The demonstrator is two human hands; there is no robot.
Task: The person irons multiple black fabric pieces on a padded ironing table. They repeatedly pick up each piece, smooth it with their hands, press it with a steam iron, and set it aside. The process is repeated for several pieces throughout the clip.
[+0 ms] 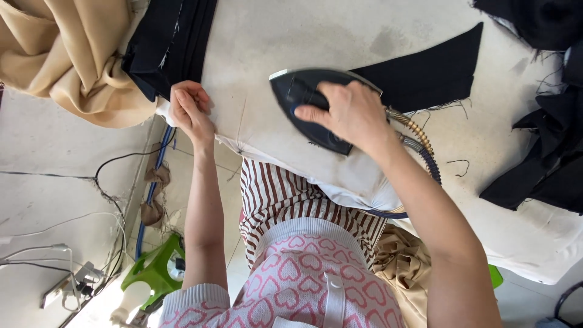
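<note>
Hands at work on a pale padded ironing table (316, 36): the right hand (349, 112) is wrapped around the handle of a dark steam iron (306, 103), near a navy fabric piece (431, 73) at far right. Left hand (191, 109), fingers curled, presses the table's left edge beside folded dark cloth (173, 42) and tan fabric (67, 54).

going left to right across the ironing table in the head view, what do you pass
tan fabric → folded dark cloth → left hand → iron under the right hand → flat dark fabric piece → heap of dark pieces
</note>
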